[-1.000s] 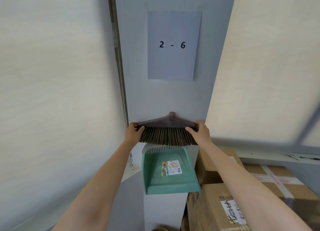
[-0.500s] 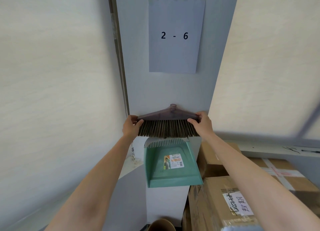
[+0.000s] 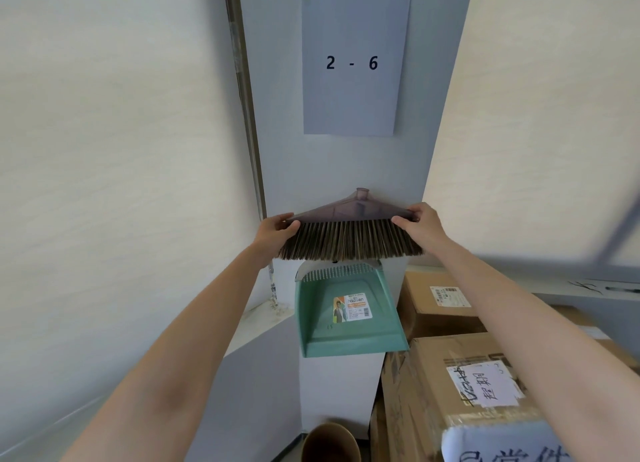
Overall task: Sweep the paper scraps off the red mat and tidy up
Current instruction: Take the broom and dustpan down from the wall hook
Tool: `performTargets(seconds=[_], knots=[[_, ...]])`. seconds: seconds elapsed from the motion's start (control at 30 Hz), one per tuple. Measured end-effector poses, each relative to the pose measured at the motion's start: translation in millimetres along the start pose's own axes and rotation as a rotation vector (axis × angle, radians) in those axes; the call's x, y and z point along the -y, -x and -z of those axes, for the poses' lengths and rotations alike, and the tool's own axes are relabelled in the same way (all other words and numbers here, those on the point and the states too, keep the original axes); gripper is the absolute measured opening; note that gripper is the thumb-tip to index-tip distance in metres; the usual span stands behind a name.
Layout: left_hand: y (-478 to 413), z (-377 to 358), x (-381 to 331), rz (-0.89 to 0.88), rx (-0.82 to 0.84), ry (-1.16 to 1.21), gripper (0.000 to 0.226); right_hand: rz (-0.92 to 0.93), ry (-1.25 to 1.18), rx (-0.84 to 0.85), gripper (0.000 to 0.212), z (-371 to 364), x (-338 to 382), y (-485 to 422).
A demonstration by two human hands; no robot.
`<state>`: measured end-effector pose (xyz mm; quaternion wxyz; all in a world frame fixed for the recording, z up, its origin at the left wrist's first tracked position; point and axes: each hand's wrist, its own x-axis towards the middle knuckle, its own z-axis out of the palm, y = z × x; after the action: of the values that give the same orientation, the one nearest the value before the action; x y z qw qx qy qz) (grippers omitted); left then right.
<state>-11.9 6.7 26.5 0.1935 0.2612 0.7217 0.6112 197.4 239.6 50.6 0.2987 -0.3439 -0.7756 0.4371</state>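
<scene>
We faced a narrow grey wall panel set between two pale, faintly textured blinds or screens, one on each side, with a dark strip running down the left edge of the panel. A white ledge ran below the left screen. To the right, cardboard boxes were stacked against the wall, and a brown paper cup stood at the bottom of the view.

A sheet of paper fixed to the panel read "2 - 6". The green dustpan hanging upright against the panel carried a sticker with a brand name that looked like "haosen"; its smaller print was too fine for us to read. The far box bore a small white shipping label, unreadable, and the near box had a taped white note with handwritten characters we could not make out.

We held the broom head, with no handle fitted in its socket, flat against the panel just above the dustpan, bristles pointing down and overlapping the dustpan's comb edge. Our left hand gripped its left end, thumb on the front and fingers curled behind; our right hand pinched its right end the same way. The red mat and the scraps were out of view.
</scene>
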Motion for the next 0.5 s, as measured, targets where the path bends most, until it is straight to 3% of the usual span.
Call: performTargets(seconds=[0.1,0.23,0.4,0.5], knots=[[7.2,-4.1,-6.4,-0.024,0.049,-0.03,0.031,-0.079,-0.123,0.077,0.037,15.1,2.4,2.1],[11.0,-9.8,-12.1,-0.018,0.021,-0.018,0.027,-0.154,-0.248,0.313,0.035,36.8,13.5,10.2],[16.9,-19.2,-19.2,0.017,0.064,0.047,0.028,-0.091,0.068,0.601,0.036,54.8,32.3,16.2],[21.3,-28.2,-20.7,0.023,0.097,0.093,0.027,-0.036,0.263,0.654,0.036,53.3,43.4,21.8]])
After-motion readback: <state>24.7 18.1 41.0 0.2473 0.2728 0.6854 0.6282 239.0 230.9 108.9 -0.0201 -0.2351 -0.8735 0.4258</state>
